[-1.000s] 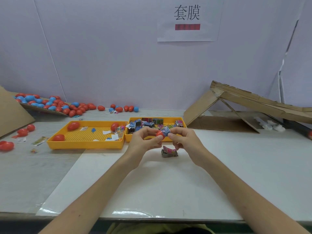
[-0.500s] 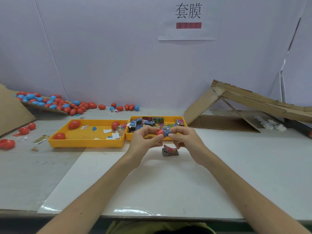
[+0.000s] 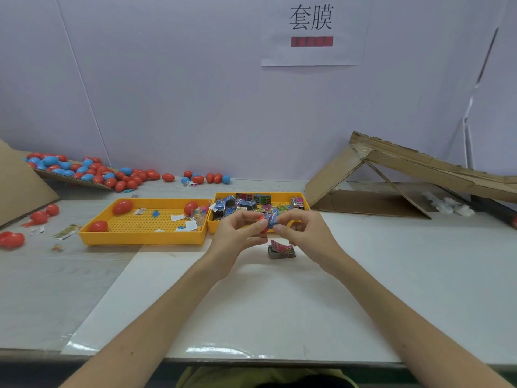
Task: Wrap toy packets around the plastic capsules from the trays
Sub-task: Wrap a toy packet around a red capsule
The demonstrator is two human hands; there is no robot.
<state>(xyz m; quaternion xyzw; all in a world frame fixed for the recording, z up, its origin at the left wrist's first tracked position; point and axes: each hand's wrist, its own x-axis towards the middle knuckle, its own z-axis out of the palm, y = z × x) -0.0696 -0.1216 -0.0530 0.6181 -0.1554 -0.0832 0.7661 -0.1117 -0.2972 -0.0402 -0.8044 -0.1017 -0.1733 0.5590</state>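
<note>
While both hands are raised over the table, these lines give the head view.

Left hand (image 3: 237, 233): thumb and fingers curl in and pinch the red capsule (image 3: 261, 219) at its left end.
Right hand (image 3: 305, 233): fingertips pinch the blue packet (image 3: 272, 219), which sits against the capsule's right side; how far it goes round the capsule cannot be told.
Red capsule: in the air between the two hands, just in front of the right tray's near wall, toward the far middle of the table.
White sheet (image 3: 279, 303): lies on the table (image 3: 42, 289) from the near edge up to the trays, under both forearms.
Small stack of packets (image 3: 281, 249): on the white sheet, just below the hands, touching neither.
Right tray (image 3: 214, 228): yellow, at the far middle of the table, filled with loose packets (image 3: 246, 204) in several colours.
Left tray (image 3: 140, 238): yellow, touching the right tray's left side; it holds three red capsules (image 3: 122, 206) and scraps of paper.
Capsule pile (image 3: 84, 170): red and blue, heaped at the far left corner on a cardboard piece, with strays along the far edge.
Loose red capsules (image 3: 12, 239): near the left edge, beside small wrappers.
Cardboard ramp (image 3: 391, 175): propped at the far right corner.
Paper sign (image 3: 310, 32): on the wall, above the trays.
</note>
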